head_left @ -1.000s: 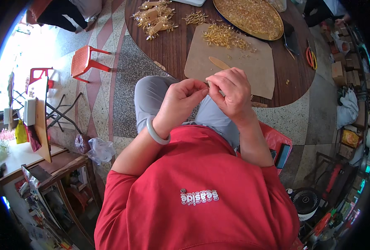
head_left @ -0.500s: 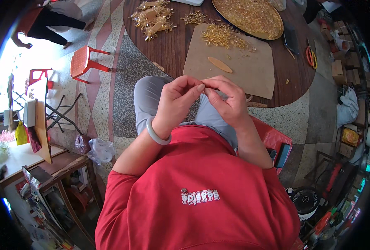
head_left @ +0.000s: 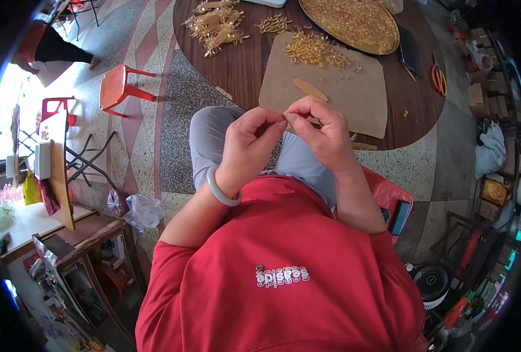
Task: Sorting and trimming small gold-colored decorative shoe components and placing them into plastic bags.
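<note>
Above my lap, just off the near edge of the round table, my left hand (head_left: pixel 250 146) and my right hand (head_left: pixel 322 130) meet fingertip to fingertip. Both pinch with thumb and forefinger; whatever lies between them is too small to name. A pale bangle (head_left: pixel 220 190) circles my left wrist. Beyond my right hand, a flat oval wooden piece (head_left: pixel 310 90) lies on a brown paper sheet (head_left: pixel 363 105). A heap of small golden glassy pieces (head_left: pixel 313 50) is spread over the sheet's far part.
On the dark wooden table (head_left: pixel 237 76) are a tray (head_left: pixel 354 26) of golden pieces, a bundle of finished-looking clusters (head_left: pixel 216 26), and orange-handled scissors (head_left: pixel 439 79). A red stool (head_left: pixel 115 88) stands on the floor at left. Another person (head_left: pixel 55 47) is at far left.
My right hand has shifted slightly, its fingers curling more, with the pinch kept near my left fingertips. The person at far left has moved a little further left.
</note>
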`<act>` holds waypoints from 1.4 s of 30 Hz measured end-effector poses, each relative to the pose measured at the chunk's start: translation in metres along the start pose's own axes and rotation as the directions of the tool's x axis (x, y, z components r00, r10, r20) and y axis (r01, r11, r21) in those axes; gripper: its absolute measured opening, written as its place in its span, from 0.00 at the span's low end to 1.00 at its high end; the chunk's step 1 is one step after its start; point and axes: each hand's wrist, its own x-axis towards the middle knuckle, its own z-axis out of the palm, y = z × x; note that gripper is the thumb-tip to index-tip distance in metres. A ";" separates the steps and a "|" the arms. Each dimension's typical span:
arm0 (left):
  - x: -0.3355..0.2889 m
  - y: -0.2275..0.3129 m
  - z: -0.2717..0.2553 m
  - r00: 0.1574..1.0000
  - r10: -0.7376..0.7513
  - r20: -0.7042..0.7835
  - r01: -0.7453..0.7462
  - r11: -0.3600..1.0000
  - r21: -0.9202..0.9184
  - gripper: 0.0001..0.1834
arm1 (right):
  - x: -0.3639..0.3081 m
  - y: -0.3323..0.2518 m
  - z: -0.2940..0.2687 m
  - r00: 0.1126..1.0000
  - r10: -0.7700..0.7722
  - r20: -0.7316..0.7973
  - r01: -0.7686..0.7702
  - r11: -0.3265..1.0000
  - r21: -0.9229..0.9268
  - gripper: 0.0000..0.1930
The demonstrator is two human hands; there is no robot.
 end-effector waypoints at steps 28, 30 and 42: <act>-0.005 0.009 0.004 0.901 0.398 -0.174 -0.330 0.888 0.320 0.03 | -0.018 0.003 0.032 0.913 0.407 -0.008 -0.298 0.681 0.669 0.06; -0.005 0.011 0.005 0.912 0.377 -0.165 -0.319 0.901 0.295 0.03 | -0.020 0.003 0.030 0.918 0.396 0.021 -0.305 0.671 0.676 0.06; -0.010 0.022 0.000 0.974 -0.214 -0.079 0.138 0.827 -0.545 0.05 | -0.010 -0.024 0.023 0.891 -0.433 -0.139 0.319 0.813 -0.488 0.08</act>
